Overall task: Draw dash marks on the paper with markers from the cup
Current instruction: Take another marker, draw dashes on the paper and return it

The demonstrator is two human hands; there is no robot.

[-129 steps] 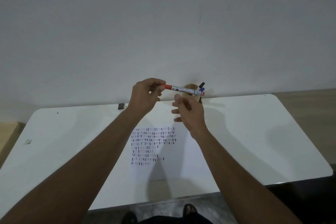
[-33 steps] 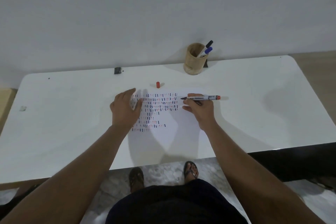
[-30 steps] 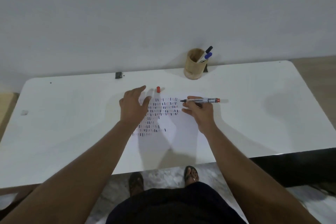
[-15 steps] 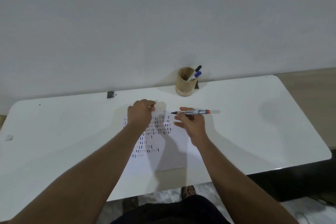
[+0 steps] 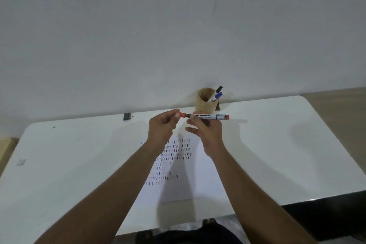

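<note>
My right hand (image 5: 206,130) holds a red marker (image 5: 212,117) level above the table, its tip pointing left. My left hand (image 5: 161,127) pinches the red cap (image 5: 182,114) right at the marker's tip; I cannot tell if the cap is fully seated. Below both hands lies the white paper (image 5: 190,180) with rows of short dark and red dash marks (image 5: 174,154). A wooden cup (image 5: 206,101) stands at the table's back edge with a black marker (image 5: 218,89) and a blue marker (image 5: 217,96) leaning in it.
The white table (image 5: 277,154) runs along a plain wall. A small black object (image 5: 127,116) sits at the back edge, left of the cup. A pale scrap (image 5: 21,162) lies near the left edge. My feet and the floor show under the front edge.
My left hand left the paper, picked the red cap off the table and brought it to the marker's tip. My right hand lifted the marker off the paper. The view tilted up.
</note>
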